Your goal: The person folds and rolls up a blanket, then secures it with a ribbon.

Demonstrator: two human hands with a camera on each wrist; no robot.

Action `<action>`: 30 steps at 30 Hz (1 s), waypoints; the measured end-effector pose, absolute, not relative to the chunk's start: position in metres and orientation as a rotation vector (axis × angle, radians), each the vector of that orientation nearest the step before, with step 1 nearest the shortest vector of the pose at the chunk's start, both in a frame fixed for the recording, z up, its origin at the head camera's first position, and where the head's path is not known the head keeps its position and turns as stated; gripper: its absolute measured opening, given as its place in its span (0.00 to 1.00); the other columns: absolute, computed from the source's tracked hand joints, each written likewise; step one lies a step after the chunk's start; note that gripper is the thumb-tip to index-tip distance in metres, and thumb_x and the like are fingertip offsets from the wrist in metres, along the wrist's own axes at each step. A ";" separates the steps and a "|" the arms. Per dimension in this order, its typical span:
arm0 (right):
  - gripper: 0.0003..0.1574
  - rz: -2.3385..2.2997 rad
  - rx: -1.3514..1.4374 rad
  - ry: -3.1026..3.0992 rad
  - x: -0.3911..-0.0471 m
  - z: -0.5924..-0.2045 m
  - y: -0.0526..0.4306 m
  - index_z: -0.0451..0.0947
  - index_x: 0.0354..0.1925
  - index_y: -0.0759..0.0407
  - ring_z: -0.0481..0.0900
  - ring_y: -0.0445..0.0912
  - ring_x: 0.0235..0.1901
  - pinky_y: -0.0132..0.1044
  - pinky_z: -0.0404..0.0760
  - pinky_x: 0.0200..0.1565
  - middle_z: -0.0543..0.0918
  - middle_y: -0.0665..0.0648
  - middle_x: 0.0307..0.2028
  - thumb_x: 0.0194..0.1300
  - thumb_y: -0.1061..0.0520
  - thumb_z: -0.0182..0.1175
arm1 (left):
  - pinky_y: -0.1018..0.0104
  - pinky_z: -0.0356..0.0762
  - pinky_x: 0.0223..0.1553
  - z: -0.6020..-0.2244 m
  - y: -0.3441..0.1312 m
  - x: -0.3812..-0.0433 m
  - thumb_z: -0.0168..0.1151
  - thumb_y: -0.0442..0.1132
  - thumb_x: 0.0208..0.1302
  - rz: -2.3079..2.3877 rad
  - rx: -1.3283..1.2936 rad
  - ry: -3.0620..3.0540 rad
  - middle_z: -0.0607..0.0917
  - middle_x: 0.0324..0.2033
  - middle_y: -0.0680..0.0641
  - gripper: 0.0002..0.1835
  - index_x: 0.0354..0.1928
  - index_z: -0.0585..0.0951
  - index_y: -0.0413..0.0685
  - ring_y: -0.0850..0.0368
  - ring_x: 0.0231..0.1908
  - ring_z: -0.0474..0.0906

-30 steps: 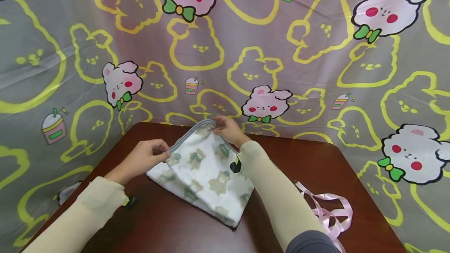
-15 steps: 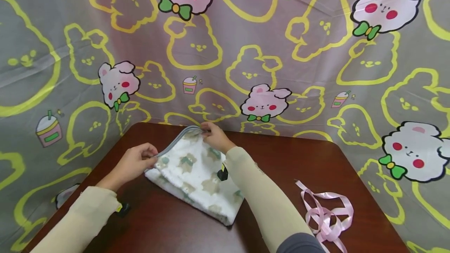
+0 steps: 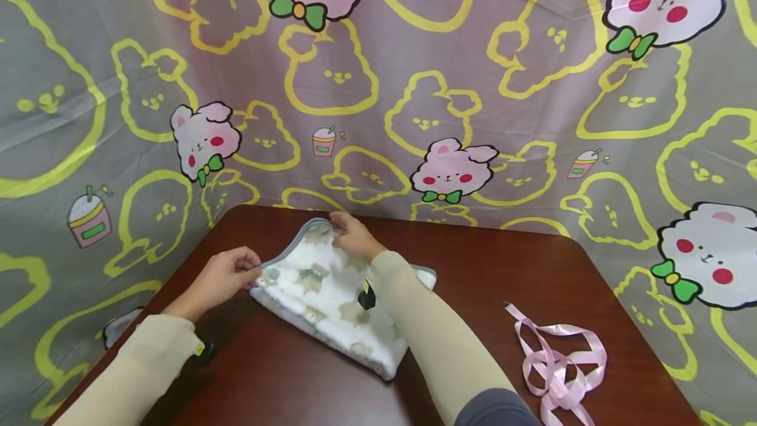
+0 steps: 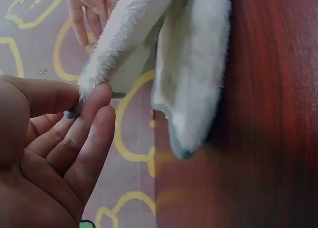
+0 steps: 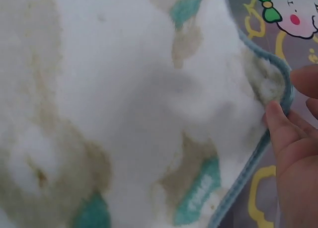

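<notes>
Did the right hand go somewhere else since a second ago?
Yes: in the head view, the right hand moved left and down, farther from the nearest printed bunny.

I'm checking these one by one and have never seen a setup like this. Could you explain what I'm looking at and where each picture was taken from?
There's no machine here: a person is working with two bare hands. The wide picture comes from a camera worn on the head, looking forward and down. The two close-ups come from cameras on the wrists, one for each hand.

On the dark red-brown table are a folded white cloth with a bear print and grey-blue edging, and a loose pink ribbon. A patterned sheet hangs behind.

The left hand and right hand each pinch the cloth's edge. The ribbon lies untouched.
</notes>
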State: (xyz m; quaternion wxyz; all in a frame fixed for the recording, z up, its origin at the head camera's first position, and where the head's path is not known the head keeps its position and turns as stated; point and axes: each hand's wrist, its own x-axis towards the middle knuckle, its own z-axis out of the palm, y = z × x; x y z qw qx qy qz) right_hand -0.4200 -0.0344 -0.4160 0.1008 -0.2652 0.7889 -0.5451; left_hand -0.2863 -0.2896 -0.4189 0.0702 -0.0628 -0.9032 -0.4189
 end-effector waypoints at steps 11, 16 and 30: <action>0.35 -1.622 -0.806 2.251 -0.412 -0.418 -0.040 0.61 0.61 0.60 0.60 0.52 0.60 0.36 0.70 0.49 0.63 0.55 0.61 0.54 0.73 0.53 | 0.61 0.76 0.23 -0.429 -0.296 -0.294 0.62 0.34 0.53 -1.212 -0.121 -2.766 0.79 0.22 0.47 0.06 0.31 0.74 0.42 0.55 0.21 0.77; 0.34 -1.618 -0.825 2.187 -0.401 -0.404 -0.038 0.59 0.61 0.62 0.55 0.54 0.62 0.40 0.68 0.51 0.60 0.57 0.62 0.56 0.72 0.52 | 0.63 0.75 0.22 -0.435 -0.303 -0.296 0.63 0.34 0.54 -1.193 -0.079 -2.776 0.79 0.22 0.47 0.06 0.31 0.75 0.43 0.55 0.21 0.77; 0.37 -1.596 -0.965 2.190 -0.415 -0.432 -0.046 0.60 0.62 0.58 0.56 0.51 0.62 0.35 0.67 0.52 0.50 0.52 0.66 0.54 0.73 0.52 | 0.64 0.73 0.22 -0.447 -0.309 -0.300 0.63 0.34 0.52 -1.131 -0.042 -2.802 0.78 0.20 0.48 0.06 0.30 0.74 0.43 0.54 0.21 0.76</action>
